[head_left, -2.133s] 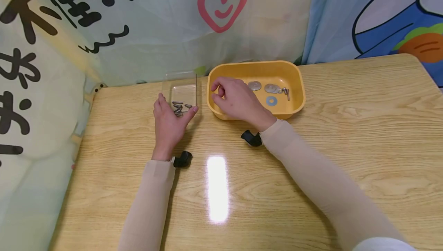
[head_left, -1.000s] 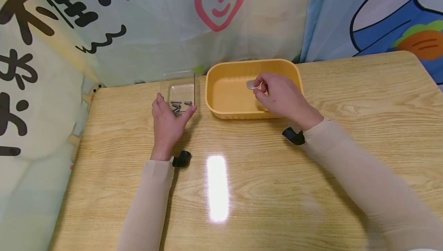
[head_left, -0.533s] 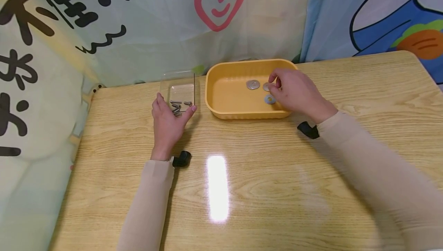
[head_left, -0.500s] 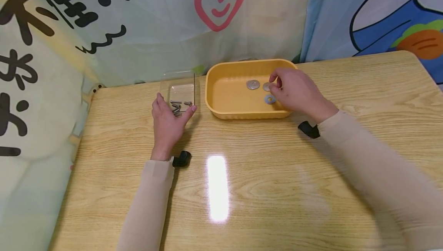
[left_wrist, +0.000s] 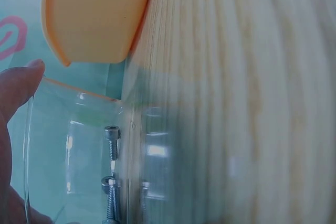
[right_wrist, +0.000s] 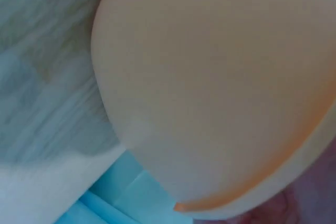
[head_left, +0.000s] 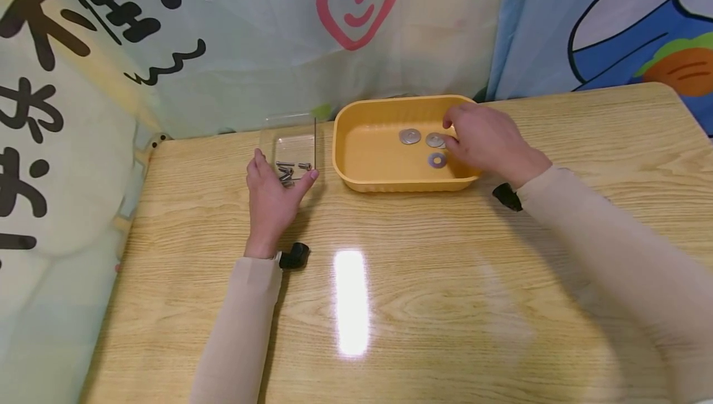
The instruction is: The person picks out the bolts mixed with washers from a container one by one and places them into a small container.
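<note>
My left hand (head_left: 272, 203) grips the near end of a clear plastic box (head_left: 295, 143), thumb on its right side and fingers along its left. Several socket-head screws (head_left: 286, 172) lie inside; two show closely in the left wrist view, one screw (left_wrist: 112, 142) above the other. My right hand (head_left: 492, 141) reaches over the right end of a yellow tray (head_left: 367, 150). Its thumb and index finger are bent and apart, beside a pair of overlapping washers (head_left: 434, 139). Another washer stack (head_left: 410, 137) and a grey-blue washer (head_left: 437, 160) lie nearby. What is under the palm is hidden.
The box and tray stand side by side on a wooden table (head_left: 390, 305), close to its back edge. A printed curtain (head_left: 267, 51) hangs directly behind them. The tray's outer wall (right_wrist: 210, 77) fills most of the right wrist view.
My right hand has moved from the tray's left end to its right end, past the washers. Screws seen there earlier are now covered by it. The left hand stays on the box.
</note>
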Tool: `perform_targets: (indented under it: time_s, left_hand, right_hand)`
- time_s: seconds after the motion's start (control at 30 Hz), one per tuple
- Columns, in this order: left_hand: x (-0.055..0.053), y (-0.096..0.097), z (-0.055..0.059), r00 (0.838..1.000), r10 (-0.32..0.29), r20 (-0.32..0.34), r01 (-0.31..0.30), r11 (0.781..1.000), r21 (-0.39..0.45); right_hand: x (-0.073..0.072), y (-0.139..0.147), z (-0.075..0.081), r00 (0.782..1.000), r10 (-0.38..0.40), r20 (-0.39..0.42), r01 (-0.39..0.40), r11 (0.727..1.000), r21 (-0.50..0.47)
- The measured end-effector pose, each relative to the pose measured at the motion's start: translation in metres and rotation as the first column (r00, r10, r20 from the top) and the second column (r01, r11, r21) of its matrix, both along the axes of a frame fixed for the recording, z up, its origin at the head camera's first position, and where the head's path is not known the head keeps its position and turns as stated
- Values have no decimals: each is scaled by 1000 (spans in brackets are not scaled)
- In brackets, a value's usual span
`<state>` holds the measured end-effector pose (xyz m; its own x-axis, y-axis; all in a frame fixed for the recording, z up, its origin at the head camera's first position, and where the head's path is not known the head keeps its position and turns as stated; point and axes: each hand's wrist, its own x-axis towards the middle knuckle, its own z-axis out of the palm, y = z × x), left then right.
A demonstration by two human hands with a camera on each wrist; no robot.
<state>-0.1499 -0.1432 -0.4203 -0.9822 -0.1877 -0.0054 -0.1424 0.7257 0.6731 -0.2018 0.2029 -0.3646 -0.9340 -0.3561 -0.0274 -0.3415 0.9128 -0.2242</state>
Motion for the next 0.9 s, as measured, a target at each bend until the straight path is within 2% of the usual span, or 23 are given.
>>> perform_targets:
  time_s: [0.13,0.3,0.4,0.67,0.9]
  left_hand:
    - [0,0,0,1000,-3,5,3,1000,-2]
    - [0,0,0,1000,-4,10,4,1000,-8]
    - [-1,0,1,1000,-1,10,2,1000,-9]
    - [0,-1,0,1000,3,0,-3,1000,-10]
    - [-1,-1,-1,1000,-2,-12,2,1000,-3]
  right_hand:
    - [-4,1,-1,1000,22,-8,-21,994,108]
    - [-7,3,-4,998,68,4,-67,980,190]
    - [-7,4,-5,995,104,1,-102,969,226]
    - [-6,5,-6,982,173,-74,-148,953,264]
    - [-9,3,-9,988,152,-33,-132,933,335]
